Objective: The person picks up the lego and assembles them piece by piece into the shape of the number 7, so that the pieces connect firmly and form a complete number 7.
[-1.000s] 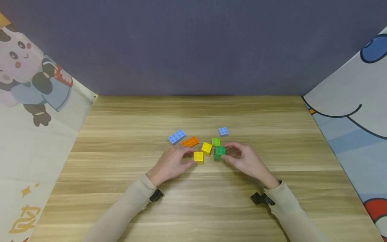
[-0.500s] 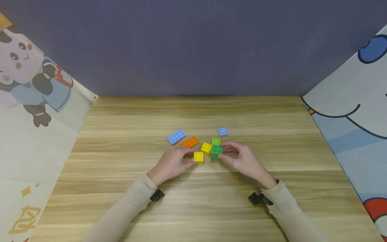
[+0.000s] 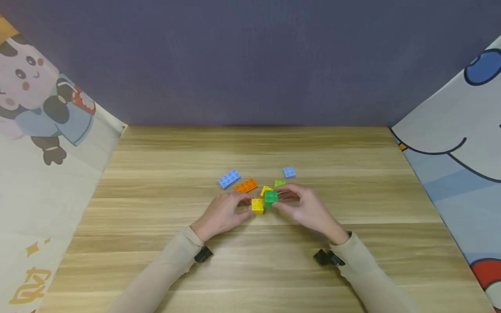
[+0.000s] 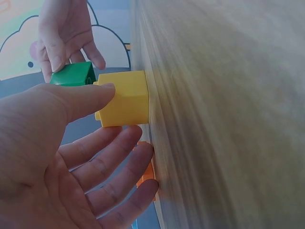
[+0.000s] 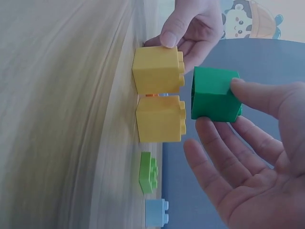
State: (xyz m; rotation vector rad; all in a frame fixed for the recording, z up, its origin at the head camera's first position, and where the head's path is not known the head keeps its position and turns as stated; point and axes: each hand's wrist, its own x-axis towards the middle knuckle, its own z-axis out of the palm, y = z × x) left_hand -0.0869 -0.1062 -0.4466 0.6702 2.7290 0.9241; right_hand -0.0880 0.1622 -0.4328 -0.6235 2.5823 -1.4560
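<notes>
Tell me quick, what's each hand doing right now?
Left hand: holding the nearer yellow block.
Right hand: holding the dark green block, lifted up.

Both hands (image 3: 222,213) (image 3: 311,210) pinch, close together, with the forearms (image 3: 164,269) angled inward.

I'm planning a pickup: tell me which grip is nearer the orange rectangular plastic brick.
Left. The left grip is just on the near side of the orange brick; the right grip is farther off, to the brick's right.
</notes>
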